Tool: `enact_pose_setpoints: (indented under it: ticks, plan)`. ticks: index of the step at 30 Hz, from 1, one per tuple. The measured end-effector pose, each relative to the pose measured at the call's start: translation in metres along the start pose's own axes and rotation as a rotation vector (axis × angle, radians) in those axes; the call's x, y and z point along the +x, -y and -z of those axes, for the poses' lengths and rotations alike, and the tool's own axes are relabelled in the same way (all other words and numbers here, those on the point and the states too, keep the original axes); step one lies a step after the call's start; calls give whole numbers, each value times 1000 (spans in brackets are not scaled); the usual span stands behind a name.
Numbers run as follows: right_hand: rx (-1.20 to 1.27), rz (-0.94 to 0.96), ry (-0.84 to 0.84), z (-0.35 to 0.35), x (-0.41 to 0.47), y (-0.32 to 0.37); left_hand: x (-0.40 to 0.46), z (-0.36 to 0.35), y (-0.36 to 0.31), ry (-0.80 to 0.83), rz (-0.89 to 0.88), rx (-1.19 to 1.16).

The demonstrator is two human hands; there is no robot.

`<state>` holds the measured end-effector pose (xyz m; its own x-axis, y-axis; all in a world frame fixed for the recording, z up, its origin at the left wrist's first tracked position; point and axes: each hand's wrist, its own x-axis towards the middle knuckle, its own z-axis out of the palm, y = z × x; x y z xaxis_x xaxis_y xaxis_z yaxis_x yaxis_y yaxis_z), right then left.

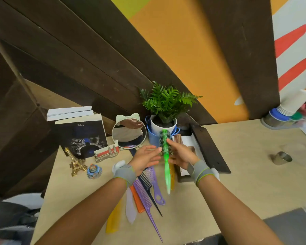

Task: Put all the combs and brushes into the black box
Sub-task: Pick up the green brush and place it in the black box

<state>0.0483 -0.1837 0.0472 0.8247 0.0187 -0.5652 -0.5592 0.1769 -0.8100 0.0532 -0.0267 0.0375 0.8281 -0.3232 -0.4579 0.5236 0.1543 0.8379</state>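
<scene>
My right hand (182,154) grips a green round brush (166,167) by the base of its bristle head and holds it upright above the table. My left hand (145,158) is open beside it, fingertips at the bristles. Behind my right hand sits the black box (210,151), with a brown wooden brush (177,138) showing inside. Lying on the table between my forearms are a purple tail comb (145,197), a dark blue tail comb (147,181), a purple wide comb (155,184), an orange comb (136,198), a white comb (130,207) and a yellow comb (113,220).
A potted plant (163,110) in a blue bucket and a round mirror (129,133) stand behind the hands. Books (79,133), a small Eiffel tower (75,161) and a trinket are at left. A metal cup (281,158) and stacked paper cups (290,105) are at right.
</scene>
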Motion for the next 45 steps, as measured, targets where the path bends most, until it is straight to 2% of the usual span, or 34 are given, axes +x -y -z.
enact_pose_setpoints:
  ticks: [7,11,18,24,33,39,45]
  plan:
    - [-71,-73,-142,73,-6,12,8,-3,12,-39,65,35]
    - [-136,-117,-219,90,2,24,10,-8,15,-76,84,29]
    - [-132,-131,-202,91,29,37,11,-16,13,-138,80,8]
    - [-279,-103,-174,85,52,32,7,-20,21,-205,75,1]
    - [-375,-192,-210,75,77,21,-11,-8,32,-283,74,-18]
    - [-338,-147,-252,75,90,22,-24,9,40,-303,98,20]
    - [-356,-195,-229,75,90,18,-32,17,45,-328,121,19]
